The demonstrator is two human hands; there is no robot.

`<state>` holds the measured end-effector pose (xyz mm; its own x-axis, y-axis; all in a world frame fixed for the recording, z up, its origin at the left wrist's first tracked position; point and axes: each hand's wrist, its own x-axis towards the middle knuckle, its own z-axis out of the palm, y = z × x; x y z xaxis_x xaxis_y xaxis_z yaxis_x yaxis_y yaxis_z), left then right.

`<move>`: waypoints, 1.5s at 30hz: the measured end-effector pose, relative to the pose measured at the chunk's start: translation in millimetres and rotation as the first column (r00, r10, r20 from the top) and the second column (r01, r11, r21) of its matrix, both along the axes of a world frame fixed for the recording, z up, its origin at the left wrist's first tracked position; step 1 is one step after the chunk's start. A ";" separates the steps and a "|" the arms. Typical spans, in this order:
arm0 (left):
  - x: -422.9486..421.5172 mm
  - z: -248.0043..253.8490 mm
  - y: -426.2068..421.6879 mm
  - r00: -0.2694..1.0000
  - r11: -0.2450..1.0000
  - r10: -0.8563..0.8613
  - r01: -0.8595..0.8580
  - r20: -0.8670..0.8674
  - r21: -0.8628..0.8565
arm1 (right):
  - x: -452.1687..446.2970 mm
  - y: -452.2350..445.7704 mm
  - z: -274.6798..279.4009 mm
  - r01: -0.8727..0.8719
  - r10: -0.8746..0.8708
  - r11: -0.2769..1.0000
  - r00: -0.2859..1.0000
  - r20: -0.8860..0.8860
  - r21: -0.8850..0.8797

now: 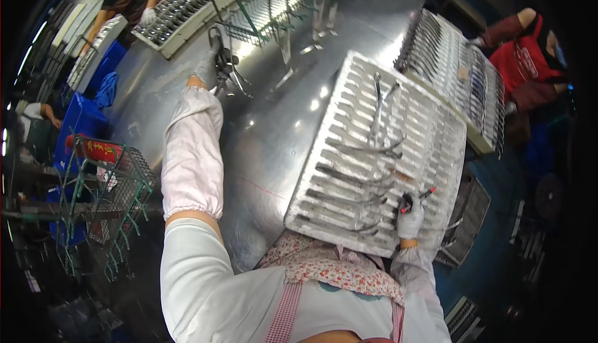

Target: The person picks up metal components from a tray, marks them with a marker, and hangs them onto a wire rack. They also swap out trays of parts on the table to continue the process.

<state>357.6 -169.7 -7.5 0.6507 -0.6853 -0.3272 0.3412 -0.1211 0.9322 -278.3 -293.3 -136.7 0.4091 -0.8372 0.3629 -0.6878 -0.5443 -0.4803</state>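
Observation:
My left hand (pixel 208 64), gloved and stretched far forward over the metal table, is closed around a bunch of dark and shiny curved metal tools (pixel 228 63); their exact kind is unclear. My right hand (pixel 410 221), in a whitish glove, grips a red and black pen (pixel 426 193) over the lower right of a slotted white tray (pixel 367 72). Several long curved metal pieces (pixel 352 201) lie in the tray's left slots. Another shiny piece (pixel 376 103) lies lengthwise nearer the tray's far end.
A second tray (pixel 448 63) full of metal pieces stands right, beside a person in red (pixel 526 60). Far left, a person's gloved hand (pixel 148 17) touches another filled tray (pixel 180 16). Green wire racks (pixel 252 22) stand on the table (pixel 261 131); a wire basket (pixel 128 169) is left.

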 end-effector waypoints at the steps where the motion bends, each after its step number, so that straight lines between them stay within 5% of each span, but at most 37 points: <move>1: -2.6 -10.8 1.1 1.000 0.998 -0.019 0.020 0.011 -0.060 | -0.2 0.9 3.1 0.006 -0.006 0.999 1.000 0.006 0.033; 5: -31.4 -31.0 21.7 0.990 0.986 0.126 -0.132 -0.068 -0.098 | 2.5 -9.2 13.3 0.003 -0.040 0.993 0.950 0.310 0.120; 6: -32.3 -40.7 32.0 0.984 0.982 0.153 -0.161 -0.088 -0.096 | 3.2 -23.3 16.4 0.050 -0.068 0.995 0.967 0.246 0.081; 8: -71.2 -28.5 58.8 0.952 0.962 0.253 -0.266 -0.174 -0.055 | 31.2 -56.3 42.9 -0.079 0.033 0.993 0.892 0.451 0.084; 10: -87.0 -39.2 92.9 0.917 0.957 0.186 -0.250 -0.352 -0.146 | 72.7 -96.1 73.3 -0.226 0.205 0.974 0.919 0.337 0.024; 12: -130.6 -34.9 120.0 0.894 0.927 0.312 -0.361 -0.321 -0.103 | 117.3 -130.9 87.5 -0.373 0.371 0.928 0.923 0.096 0.002; 14: -157.3 -36.9 161.7 0.793 0.944 0.151 -0.292 -0.590 -0.152 | 158.7 -162.3 93.1 -0.559 0.572 0.820 0.795 -0.201 0.120; 15: -197.9 -18.8 165.5 0.881 0.936 0.282 -0.340 -0.381 -0.093 | 178.1 -168.1 97.9 -0.597 0.604 0.790 0.713 -0.356 0.143; 17: -238.4 -13.4 191.1 0.832 0.912 0.351 -0.407 -0.429 -0.042 | 210.4 -168.8 105.2 -0.508 0.598 0.790 0.515 -0.614 0.343; 20: -284.7 -27.7 242.2 0.759 0.893 0.379 -0.450 -0.529 -0.007 | 238.4 -190.6 74.8 -0.725 0.557 0.660 0.293 -0.777 0.200; 22: -315.3 -36.0 262.3 0.738 0.856 0.476 -0.514 -0.479 0.058 | 257.0 -197.9 60.9 -0.649 0.541 0.718 0.294 -0.788 0.250; 24: -335.0 -34.4 268.0 0.666 0.801 0.550 -0.591 -0.504 0.093 | 254.9 -199.9 59.9 -0.773 0.439 0.624 0.231 -0.868 0.109; 26: -347.3 -39.2 275.9 0.607 0.773 0.579 -0.621 -0.545 0.129 | 261.2 -192.9 80.3 -0.483 0.528 0.823 0.453 -0.718 0.300; 28: -343.8 -48.0 279.4 0.581 0.775 0.564 -0.617 -0.587 0.135 | 237.6 -181.0 121.2 -0.852 0.358 0.516 0.128 -0.925 0.082; 31: -334.4 -48.1 269.3 0.660 0.837 0.463 -0.545 -0.592 0.046 | 202.7 -196.0 142.6 -0.802 0.293 0.567 0.410 -0.864 -0.189; 34: -323.5 -41.5 244.9 0.729 0.891 0.366 -0.454 -0.578 -0.009 | 131.9 -220.0 153.5 -0.691 0.297 0.665 0.592 -0.749 -0.282; 38: -322.3 -25.4 206.2 0.785 0.940 0.277 -0.342 -0.554 -0.015 | 19.5 -200.4 175.0 -0.646 0.407 0.762 0.532 -0.743 -0.046; 45: -351.3 -14.4 167.6 0.863 0.980 0.140 -0.192 -0.486 -0.058 | -108.3 -142.0 162.0 -0.472 0.426 0.825 0.156 -0.891 0.311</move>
<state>6.3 -2.1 -21.8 0.5398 -0.6268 -0.5619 0.7538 0.0628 0.6541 -386.6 -435.3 25.3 0.7741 -0.3813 -0.5053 -0.2672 -0.9205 0.2852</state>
